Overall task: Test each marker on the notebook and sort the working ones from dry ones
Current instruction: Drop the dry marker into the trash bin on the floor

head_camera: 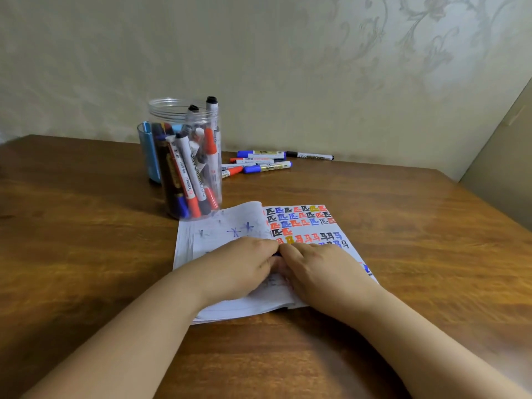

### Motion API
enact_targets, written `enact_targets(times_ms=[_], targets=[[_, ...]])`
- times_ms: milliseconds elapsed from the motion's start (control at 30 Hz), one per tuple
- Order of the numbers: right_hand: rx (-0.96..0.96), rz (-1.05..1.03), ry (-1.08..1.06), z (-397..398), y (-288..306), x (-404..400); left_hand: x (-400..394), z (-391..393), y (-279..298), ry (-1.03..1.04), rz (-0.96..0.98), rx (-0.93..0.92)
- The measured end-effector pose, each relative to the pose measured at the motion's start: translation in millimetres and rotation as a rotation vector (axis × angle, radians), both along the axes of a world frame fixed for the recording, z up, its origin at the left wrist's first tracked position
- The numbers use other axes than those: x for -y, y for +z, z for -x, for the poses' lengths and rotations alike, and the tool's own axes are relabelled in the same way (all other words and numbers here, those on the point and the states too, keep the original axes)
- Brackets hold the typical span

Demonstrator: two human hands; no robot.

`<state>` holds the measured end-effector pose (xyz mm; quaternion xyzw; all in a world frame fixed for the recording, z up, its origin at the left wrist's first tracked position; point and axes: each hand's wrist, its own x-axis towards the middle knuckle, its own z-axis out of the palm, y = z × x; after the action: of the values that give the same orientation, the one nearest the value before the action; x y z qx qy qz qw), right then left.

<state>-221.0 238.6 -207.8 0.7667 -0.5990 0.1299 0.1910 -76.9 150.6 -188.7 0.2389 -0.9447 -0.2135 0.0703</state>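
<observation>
An open notebook point(227, 223) lies on the wooden table, its right page covered with red, blue, black and yellow test marks. My left hand point(241, 266) and my right hand point(319, 272) meet knuckle to knuckle over the notebook's middle. Their fingers are curled around something dark and blue point(277, 254), probably a marker, that is almost fully hidden between them. A clear plastic jar point(190, 168) holding several markers stands just behind the notebook's left page. Several loose markers point(259, 164) with blue and red caps lie in a group by the wall, right of the jar.
A blue-tinted cup point(149, 156) with pens stands behind the jar. A black-capped marker point(311, 156) lies at the right end of the loose group. The wall runs close behind them, and a beige panel point(501, 156) borders the table's right side.
</observation>
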Motion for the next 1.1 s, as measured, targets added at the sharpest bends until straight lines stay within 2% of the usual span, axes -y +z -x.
enact_targets(times_ms=[200,367,467,533,667,767,900,933,1000,1100], targets=[[-0.065,-0.039,-0.044,3.3,0.1,-5.9,0.8,-4.7,1.8,-0.022,-0.070,-0.007],[0.002,-0.147,-0.159,-3.0,9.8,-4.4,-3.6,-3.5,7.0,0.029,-0.078,0.037],[0.243,-0.299,-0.315,-1.5,23.0,-14.9,-4.2,-9.1,9.3,0.096,-0.119,-0.031],[0.470,-0.302,-0.323,4.4,35.6,-25.0,-3.5,-14.6,11.2,0.114,-0.143,-0.092],[0.756,-0.310,-0.268,10.8,58.5,-41.3,-7.8,-13.3,10.8,0.087,-0.041,-0.146],[1.183,-0.348,-0.134,8.2,60.8,-50.6,-11.1,-11.8,8.2,0.067,0.021,-0.210],[1.848,-0.393,-0.077,5.8,42.1,-52.0,-11.6,-13.2,6.0,0.082,0.034,-0.226],[1.963,-0.392,-0.041,3.1,37.2,-51.7,-12.1,-12.7,5.7,0.083,0.042,-0.219],[1.962,-0.369,-0.017,0.1,29.2,-52.0,-12.6,-11.5,5.8,0.086,0.042,-0.200],[1.730,-0.300,-0.118,-4.5,23.2,-51.2,-12.9,-11.1,6.8,0.092,0.048,-0.173]])
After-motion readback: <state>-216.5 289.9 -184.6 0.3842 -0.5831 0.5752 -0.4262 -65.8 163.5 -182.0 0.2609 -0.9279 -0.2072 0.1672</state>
